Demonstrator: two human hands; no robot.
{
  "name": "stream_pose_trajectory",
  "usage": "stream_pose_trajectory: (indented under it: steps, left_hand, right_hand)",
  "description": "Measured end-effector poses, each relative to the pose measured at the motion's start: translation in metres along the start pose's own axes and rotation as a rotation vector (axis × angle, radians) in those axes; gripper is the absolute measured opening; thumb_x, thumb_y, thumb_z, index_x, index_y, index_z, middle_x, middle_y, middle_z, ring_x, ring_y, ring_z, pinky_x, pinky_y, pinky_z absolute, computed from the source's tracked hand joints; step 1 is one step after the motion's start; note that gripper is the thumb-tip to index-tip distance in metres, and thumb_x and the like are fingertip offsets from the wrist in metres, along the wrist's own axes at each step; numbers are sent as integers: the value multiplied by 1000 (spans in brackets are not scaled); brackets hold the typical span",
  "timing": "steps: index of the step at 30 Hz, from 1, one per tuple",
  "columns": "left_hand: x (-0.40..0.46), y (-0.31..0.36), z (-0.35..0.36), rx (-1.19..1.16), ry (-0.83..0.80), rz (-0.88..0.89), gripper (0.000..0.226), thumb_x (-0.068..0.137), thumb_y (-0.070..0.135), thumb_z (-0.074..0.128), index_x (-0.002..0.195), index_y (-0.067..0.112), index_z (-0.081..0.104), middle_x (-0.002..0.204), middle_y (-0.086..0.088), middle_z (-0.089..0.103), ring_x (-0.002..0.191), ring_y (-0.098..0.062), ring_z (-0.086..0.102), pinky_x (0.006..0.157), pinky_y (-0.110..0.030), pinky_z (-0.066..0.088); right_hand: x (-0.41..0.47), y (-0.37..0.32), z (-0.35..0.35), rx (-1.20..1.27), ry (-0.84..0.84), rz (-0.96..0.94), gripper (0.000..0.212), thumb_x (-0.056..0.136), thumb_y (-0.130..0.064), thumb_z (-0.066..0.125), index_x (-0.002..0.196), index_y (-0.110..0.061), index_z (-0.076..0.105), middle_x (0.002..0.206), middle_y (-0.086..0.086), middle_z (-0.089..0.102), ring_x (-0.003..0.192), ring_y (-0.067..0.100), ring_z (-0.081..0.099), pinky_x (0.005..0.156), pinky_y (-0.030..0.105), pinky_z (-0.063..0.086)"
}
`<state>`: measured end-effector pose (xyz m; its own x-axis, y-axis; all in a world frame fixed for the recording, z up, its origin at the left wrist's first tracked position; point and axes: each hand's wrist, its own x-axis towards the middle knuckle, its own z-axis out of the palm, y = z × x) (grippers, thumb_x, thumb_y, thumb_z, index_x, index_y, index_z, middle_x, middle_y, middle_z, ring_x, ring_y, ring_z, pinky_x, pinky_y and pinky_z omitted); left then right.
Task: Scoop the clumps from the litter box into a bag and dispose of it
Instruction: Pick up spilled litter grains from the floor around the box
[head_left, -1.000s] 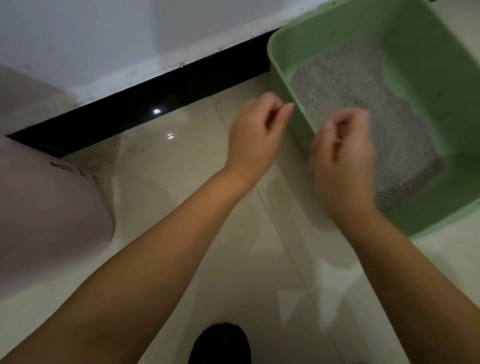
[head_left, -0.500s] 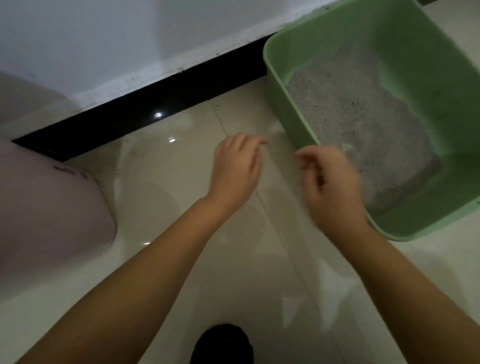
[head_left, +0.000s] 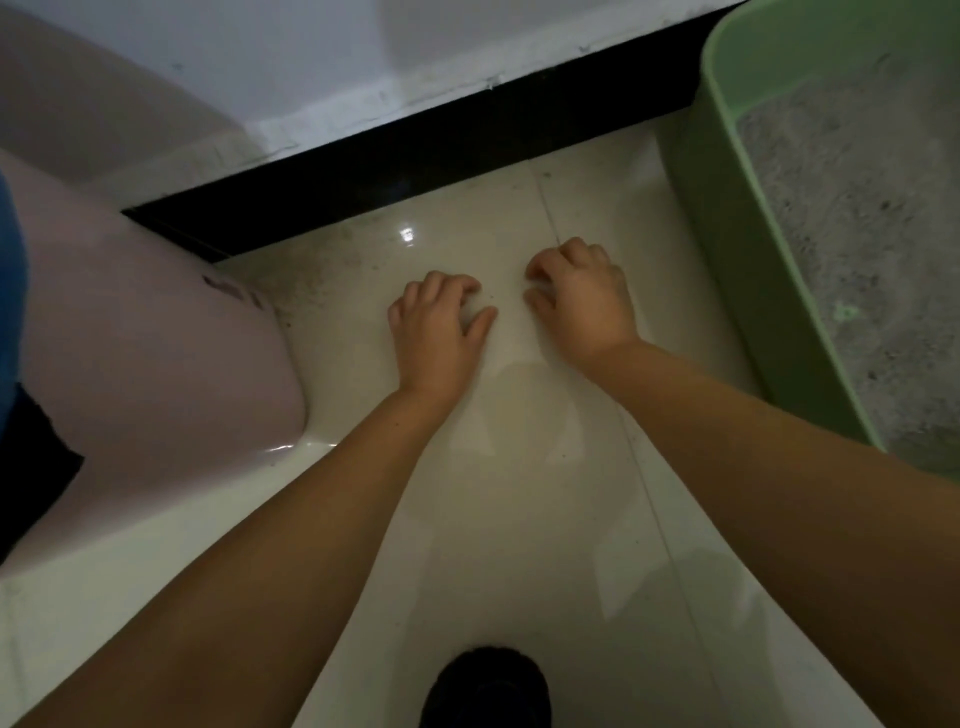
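Observation:
The green litter box (head_left: 737, 270) stands on the tiled floor at the right, filled with grey litter (head_left: 862, 234); a small green fleck lies on the litter. Both hands are down at the floor to the left of the box. My left hand (head_left: 436, 332) and my right hand (head_left: 582, 306) have curled fingers that seem to pinch a thin clear plastic bag (head_left: 519, 405), which shows only as a faint film on the tiles between my wrists. No scoop is in view.
A large pale pink rounded object (head_left: 156, 338) stands on the floor at the left. A black baseboard strip (head_left: 415, 156) runs along the white wall behind. A black shoe tip (head_left: 488, 691) shows at the bottom edge.
Both hands dropped from beside the litter box rim to the floor, carrying the clear film down with them. The view shifted left, so the box now sits at the right edge.

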<state>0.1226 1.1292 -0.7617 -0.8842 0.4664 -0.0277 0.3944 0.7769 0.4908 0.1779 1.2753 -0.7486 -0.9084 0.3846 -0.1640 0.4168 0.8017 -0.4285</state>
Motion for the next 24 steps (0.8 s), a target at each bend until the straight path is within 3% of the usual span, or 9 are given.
stream_pose_trajectory:
  steps: [5, 9, 11, 13, 16, 18, 20, 24]
  left_hand:
    - [9, 6, 5, -12, 22, 57, 18, 85, 28, 62, 99, 17, 67, 101, -2, 62, 99, -23, 52, 81, -27, 24]
    - [14, 8, 7, 23, 54, 131, 11, 85, 22, 62, 86, 12, 68, 91, -7, 63, 90, -28, 54, 73, -25, 18]
    - [16, 8, 7, 62, 52, 142, 11, 84, 18, 62, 82, 8, 67, 87, -11, 63, 88, -31, 55, 71, -25, 19]
    - [18, 8, 7, 102, 41, 163, 11, 83, 15, 63, 79, 5, 66, 83, -15, 63, 84, -34, 57, 71, -29, 24]
    - [20, 9, 5, 134, -16, 201, 13, 85, 12, 59, 81, 0, 65, 85, -21, 62, 85, -37, 57, 77, -36, 34]
    - [20, 13, 2, 97, -78, 188, 15, 89, 10, 55, 87, -3, 64, 92, -23, 61, 92, -37, 55, 81, -39, 38]
    - [17, 26, -4, -16, -75, 177, 15, 91, 9, 53, 90, -3, 62, 95, -23, 60, 94, -35, 53, 81, -36, 38]
    - [8, 97, -19, -320, 40, 294, 13, 89, 9, 54, 85, -2, 60, 86, -18, 59, 84, -27, 53, 71, -24, 34]
  right_hand:
    - [2, -3, 4, 26, 59, -84, 20, 90, -18, 56, 104, -8, 65, 109, 14, 58, 106, 34, 49, 85, 37, 36]
    - [3, -5, 4, -99, 26, -130, 16, 86, -5, 52, 94, -2, 65, 99, 19, 60, 96, 37, 54, 77, 38, 38]
    - [4, -11, 2, -176, -9, -135, 23, 73, 6, 41, 78, 2, 63, 81, 23, 61, 78, 37, 60, 65, 35, 44]
    - [2, -17, -6, -271, -27, -170, 38, 63, 2, 25, 72, 4, 61, 72, 22, 60, 67, 36, 62, 57, 33, 48]
    - [-6, -19, -12, -401, -177, -158, 58, 70, 2, 13, 115, 5, 49, 116, 26, 52, 110, 39, 49, 86, 43, 40]
    - [-16, -16, -16, -382, -212, -75, 48, 79, 9, 22, 123, 3, 42, 126, 24, 46, 118, 37, 42, 93, 42, 36]
    - [-26, -11, -28, -266, -128, -20, 41, 80, 12, 37, 119, 2, 44, 124, 23, 47, 116, 35, 43, 92, 37, 36]
    - [-51, 8, -80, 51, 201, -2, 19, 88, 5, 39, 102, 2, 50, 108, 20, 51, 102, 33, 45, 74, 29, 28]
